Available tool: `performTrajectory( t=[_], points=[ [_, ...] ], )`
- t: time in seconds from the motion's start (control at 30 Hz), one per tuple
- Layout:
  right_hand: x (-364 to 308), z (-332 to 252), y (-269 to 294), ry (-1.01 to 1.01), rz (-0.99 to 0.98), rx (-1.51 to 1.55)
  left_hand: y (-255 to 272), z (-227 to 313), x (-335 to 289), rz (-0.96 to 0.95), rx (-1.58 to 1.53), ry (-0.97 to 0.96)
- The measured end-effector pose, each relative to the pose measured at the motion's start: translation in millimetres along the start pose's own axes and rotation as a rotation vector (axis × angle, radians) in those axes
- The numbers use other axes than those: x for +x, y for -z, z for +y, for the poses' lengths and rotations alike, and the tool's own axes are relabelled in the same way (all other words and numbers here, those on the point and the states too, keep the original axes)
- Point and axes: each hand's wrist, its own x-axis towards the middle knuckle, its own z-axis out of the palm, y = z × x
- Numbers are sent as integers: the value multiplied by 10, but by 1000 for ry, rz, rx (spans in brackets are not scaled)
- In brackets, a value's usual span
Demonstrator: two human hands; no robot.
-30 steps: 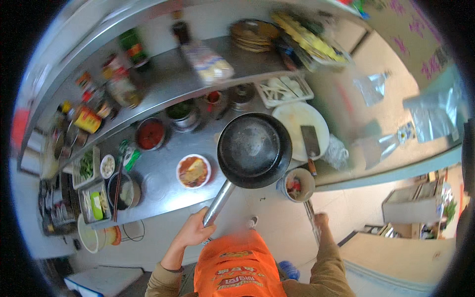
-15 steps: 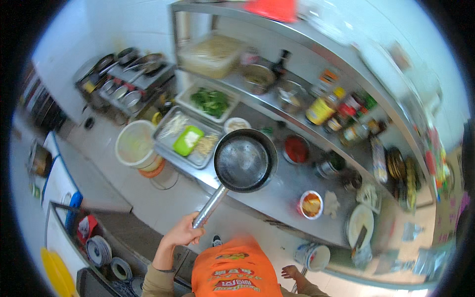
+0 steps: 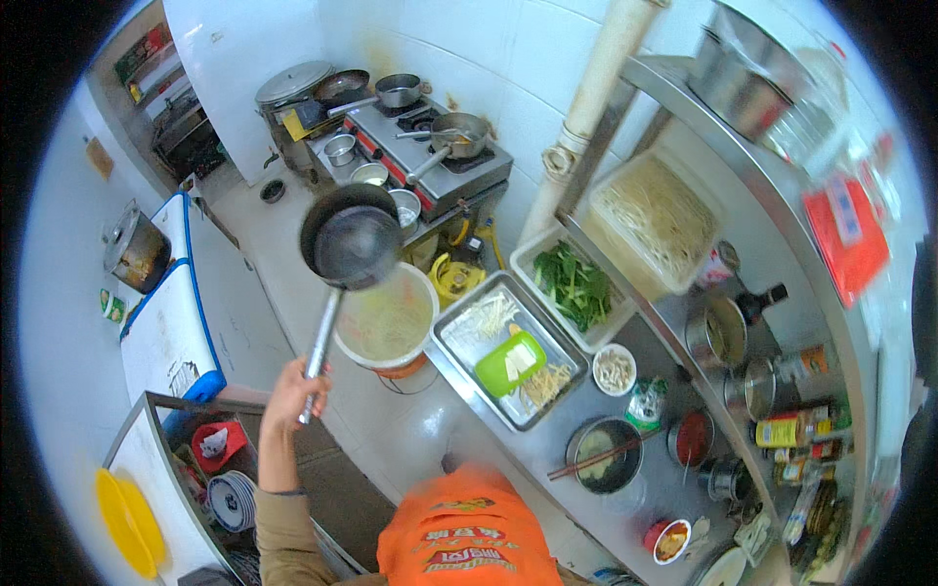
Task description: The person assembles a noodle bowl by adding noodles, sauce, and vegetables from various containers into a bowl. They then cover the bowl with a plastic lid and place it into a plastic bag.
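My left hand [image 3: 293, 393] is closed around the metal handle of a dark saucepan [image 3: 354, 240], held out in front of me at the left of centre. The pan looks empty from above. Below it on the floor stands a large pale bucket [image 3: 386, 327], partly covered by the pan in this view. My right hand is out of the picture. On the steel counter to the right, a pot [image 3: 625, 471] has chopsticks [image 3: 594, 459] laid across it. Close by is a steel tray [image 3: 459, 350] with pale strips and a green dish [image 3: 510, 363].
A gas stove [image 3: 430, 161] with pans stands ahead, a yellow gas cylinder [image 3: 454, 278] beside it. At the left are a chest freezer [image 3: 171, 337] and a cabinet holding stacked plates [image 3: 233, 500]. A shelf rack [image 3: 653, 83] with bottles and a noodle box [image 3: 653, 220] runs along the right.
My left hand has carried the saucepan left, away from over the counter, and my view has turned left toward the stove. The pot with chopsticks now shows; my right hand has left the picture.
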Motion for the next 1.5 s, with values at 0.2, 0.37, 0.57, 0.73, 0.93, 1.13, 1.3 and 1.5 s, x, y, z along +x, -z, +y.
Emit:
performTrajectory(
  t=[0.2, 0.37, 0.57, 0.73, 0.93, 1.13, 1.3, 1.5],
  points=[
    [-107, -1069, -561, 100, 15, 11, 795, 905, 1518, 120, 131, -120],
    [-60, -1392, -1208, 140, 49, 79, 1154, 1542, 3116, 31, 201, -139],
    [-177, -1243, -2868, 81, 130, 265, 1285, 1952, 5368, -231, 197, -106],
    [-446, -1108, -4808, 42, 112, 415, 1073, 2066, 6775, -458, 211, -21],
    [-462, -1161, -6470, 83, 39, 512, 845, 1929, 7698, -615, 189, 55],
    [144, -988, -7203, 240, -95, 578, 788, 1896, 8057, -627, 238, 87],
    [546, -862, -7196, 370, -158, 745, 849, 1991, 8193, -496, 496, -7],
    [630, -944, -6682, 582, -494, 1338, 1142, 2155, 8247, -52, 350, -218]
  ],
)
